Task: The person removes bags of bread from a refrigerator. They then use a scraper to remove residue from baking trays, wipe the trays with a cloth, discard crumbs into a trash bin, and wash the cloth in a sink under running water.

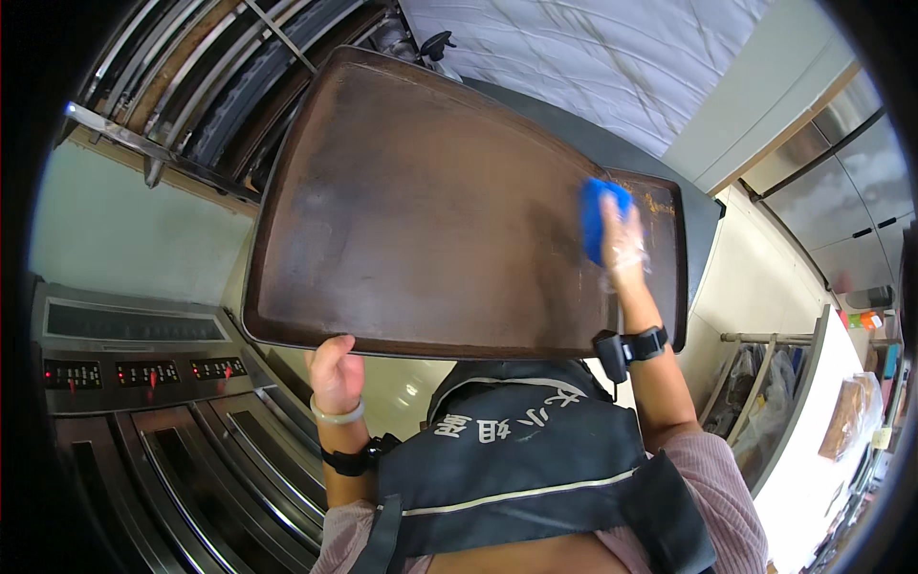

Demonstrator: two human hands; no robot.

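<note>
A large dark brown baking tray is tipped up in front of me, its inner face toward me. My left hand grips its near rim at the lower left, thumb over the edge. In my right hand, which wears a thin see-through glove, is a blue cloth or sponge, slightly blurred. It lies against the right side of the tray. Behind that side another dark tray shows, with yellowish-brown residue near its far corner.
Several trays stand in a metal rack at the far left. A steel deck oven with control panels is at the near left. Behind the trays lies a grey tabletop with a spray bottle. A white counter is on the right.
</note>
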